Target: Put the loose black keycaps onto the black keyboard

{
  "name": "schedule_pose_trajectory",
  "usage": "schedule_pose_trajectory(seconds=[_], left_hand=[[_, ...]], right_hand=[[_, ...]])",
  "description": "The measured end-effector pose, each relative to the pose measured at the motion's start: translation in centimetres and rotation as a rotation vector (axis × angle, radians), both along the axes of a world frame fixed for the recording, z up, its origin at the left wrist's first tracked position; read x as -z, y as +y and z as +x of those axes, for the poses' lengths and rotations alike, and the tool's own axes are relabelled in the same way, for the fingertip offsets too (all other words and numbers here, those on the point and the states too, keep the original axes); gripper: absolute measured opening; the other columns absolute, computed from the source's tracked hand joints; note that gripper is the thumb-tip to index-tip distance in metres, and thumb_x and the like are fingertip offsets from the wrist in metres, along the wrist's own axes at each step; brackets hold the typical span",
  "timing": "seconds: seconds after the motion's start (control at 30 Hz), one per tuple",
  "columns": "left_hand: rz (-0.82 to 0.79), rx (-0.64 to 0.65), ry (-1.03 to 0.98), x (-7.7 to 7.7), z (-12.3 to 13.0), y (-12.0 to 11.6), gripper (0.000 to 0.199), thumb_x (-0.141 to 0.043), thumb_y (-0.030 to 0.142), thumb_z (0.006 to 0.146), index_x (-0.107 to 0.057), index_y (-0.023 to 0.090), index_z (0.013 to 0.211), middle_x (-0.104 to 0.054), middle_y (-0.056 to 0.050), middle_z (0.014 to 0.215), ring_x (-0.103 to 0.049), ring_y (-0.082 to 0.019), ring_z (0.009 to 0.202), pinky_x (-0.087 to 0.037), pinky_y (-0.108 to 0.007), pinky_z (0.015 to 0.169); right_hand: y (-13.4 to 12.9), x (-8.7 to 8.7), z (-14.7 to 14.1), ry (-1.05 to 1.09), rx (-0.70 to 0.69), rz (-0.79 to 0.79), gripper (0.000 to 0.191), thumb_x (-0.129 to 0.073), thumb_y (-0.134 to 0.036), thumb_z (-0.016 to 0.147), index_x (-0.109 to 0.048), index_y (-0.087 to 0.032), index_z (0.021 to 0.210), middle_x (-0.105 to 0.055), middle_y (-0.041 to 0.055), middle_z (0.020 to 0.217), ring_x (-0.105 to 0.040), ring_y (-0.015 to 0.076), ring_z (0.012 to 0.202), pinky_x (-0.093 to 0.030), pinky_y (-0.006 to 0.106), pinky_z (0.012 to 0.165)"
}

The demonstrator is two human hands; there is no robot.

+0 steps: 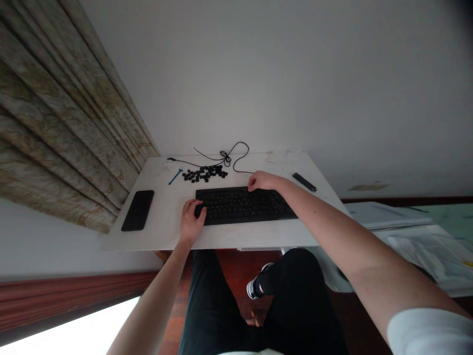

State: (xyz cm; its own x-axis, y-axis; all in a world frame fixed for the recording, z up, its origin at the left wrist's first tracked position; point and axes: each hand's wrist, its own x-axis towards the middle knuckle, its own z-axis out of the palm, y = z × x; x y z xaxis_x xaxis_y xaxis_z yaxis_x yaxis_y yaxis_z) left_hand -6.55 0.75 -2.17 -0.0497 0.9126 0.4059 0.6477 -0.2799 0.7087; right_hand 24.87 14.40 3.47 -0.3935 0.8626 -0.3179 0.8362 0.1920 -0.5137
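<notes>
A black keyboard (236,207) lies flat across the middle of the white table. My left hand (192,217) grips its left end, thumb and fingers curled over the edge. At the keyboard's far edge, right of centre, my right hand (263,181) is closed in a pinch; what its fingertips hold, if anything, is hidden. Behind the keyboard lies a loose heap of small black keycaps (205,173). A blue stick-like tool (175,176) rests to the left of the heap. My right forearm covers the keyboard's right end.
A black phone (138,210) lies at the table's left side. A coiled black cable (226,158) runs along the back. To the right is a dark narrow bar (304,182). The wall stands behind the white table (166,236), and a patterned curtain (66,108) hangs at left.
</notes>
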Motion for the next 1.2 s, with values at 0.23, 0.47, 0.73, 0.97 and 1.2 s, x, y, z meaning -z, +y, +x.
schedule_pose_trajectory(seconds=[0.23, 0.47, 0.73, 0.97, 1.2], left_hand=[[-0.006, -0.001, 0.017, 0.1, 0.1, -0.1, 0.018, -0.056, 0.028, 0.087, -0.062, 0.022, 0.104, -0.06, -0.008, 0.112, -0.059, -0.024, 0.11, -0.046, -0.043, 0.102], [0.015, 0.01, 0.03, 0.2, 0.2, 0.0, 0.019, -0.057, 0.029, 0.087, -0.062, 0.022, 0.104, -0.059, -0.008, 0.112, -0.057, -0.024, 0.112, -0.045, -0.044, 0.103], [-0.015, 0.003, 0.051, 0.2, 0.1, 0.0, 0.019, -0.057, 0.028, 0.087, -0.062, 0.022, 0.104, -0.059, -0.009, 0.114, -0.056, -0.025, 0.113, -0.045, -0.044, 0.104], [-0.021, 0.0, 0.094, 0.1, 0.2, 0.0, 0.02, -0.058, 0.028, 0.087, -0.062, 0.023, 0.105, -0.058, -0.009, 0.115, -0.054, -0.025, 0.115, -0.043, -0.046, 0.105], [0.009, -0.007, 0.146, 0.3, 0.5, 0.1, 0.02, -0.058, 0.03, 0.087, -0.062, 0.022, 0.105, -0.058, -0.01, 0.115, -0.053, -0.026, 0.116, -0.043, -0.047, 0.105]], right_hand=[[1.3, 0.3, -0.1, -0.02, 0.014, -0.057, 0.024, -0.082, -0.036, 0.059, -0.075, -0.023, 0.077, -0.071, 0.0037, 0.075, -0.064, 0.0213, 0.068, -0.047, 0.031, 0.061], [1.8, -0.8, -0.8, -0.13, 0.002, -0.147, 0.022, -0.082, -0.031, 0.06, -0.078, -0.022, 0.08, -0.073, 0.0045, 0.079, -0.066, 0.0236, 0.075, -0.047, 0.034, 0.069], [-0.2, -0.5, 0.1, 0.031, 0.059, -0.034, 0.015, -0.077, -0.031, 0.069, -0.077, -0.022, 0.081, -0.074, 0.0046, 0.083, -0.066, 0.0225, 0.077, -0.047, 0.032, 0.071], [-6.6, 1.4, 5.8, 0.151, 0.566, 0.585, 0.036, -0.051, -0.045, 0.09, -0.07, -0.016, 0.083, -0.069, 0.011, 0.081, -0.06, 0.023, 0.074, -0.046, 0.036, 0.074], [-13.3, 7.0, 9.5, 0.245, 0.918, 0.869, 0.045, -0.045, -0.053, 0.09, -0.067, -0.014, 0.087, -0.061, 0.0133, 0.087, -0.056, 0.0234, 0.078, -0.048, 0.04, 0.079]])
